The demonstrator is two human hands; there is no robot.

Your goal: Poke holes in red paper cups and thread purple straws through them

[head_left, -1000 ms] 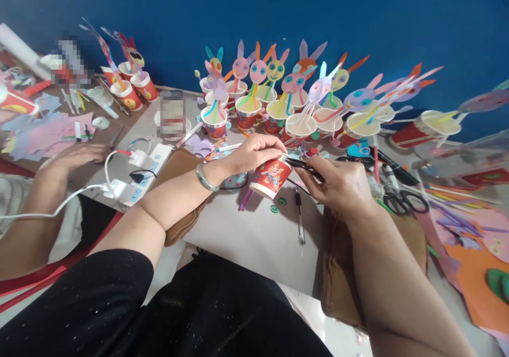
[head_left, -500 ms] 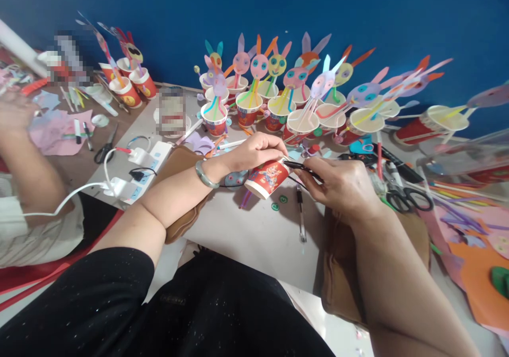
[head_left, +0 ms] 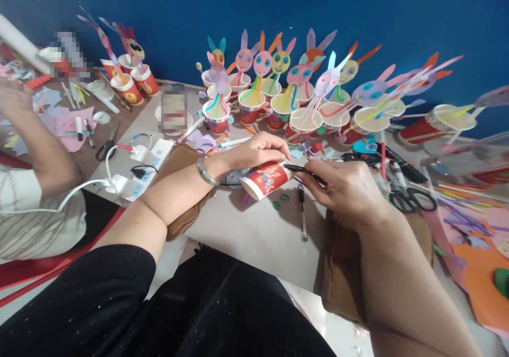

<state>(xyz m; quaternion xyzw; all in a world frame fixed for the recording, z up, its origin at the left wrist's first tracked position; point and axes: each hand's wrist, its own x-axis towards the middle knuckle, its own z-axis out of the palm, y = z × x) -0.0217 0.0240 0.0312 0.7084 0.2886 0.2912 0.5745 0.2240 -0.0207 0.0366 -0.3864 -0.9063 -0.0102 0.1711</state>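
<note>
My left hand (head_left: pixel 264 150), with a bangle on its wrist, grips a red-and-white paper cup (head_left: pixel 268 179) from above. The cup lies tilted, its white base toward me at lower left. In my right hand (head_left: pixel 344 187) is a slim black tool (head_left: pixel 304 170), with its tip at the cup's far right end. Whether it is scissors or tweezers I cannot tell. Two small green rounds with heart marks (head_left: pixel 280 201) and a pen (head_left: pixel 303 214) lie on the table just below. A blue paper face (head_left: pixel 235 177) shows partly behind the cup.
Along the blue wall stand several paper cups (head_left: pixel 252 105) with straws and paper rabbit heads. A power strip (head_left: pixel 149 168) lies left, near scissors (head_left: pixel 107 142). More scissors (head_left: pixel 413 200), straws and coloured paper (head_left: pixel 483 267) are at right. Another person's arm (head_left: pixel 47 139) is at far left.
The cup has turned slightly and its base has shifted a little left. Both hands keep their grip, with the black tool still at the cup's end. The other person's arm has moved.
</note>
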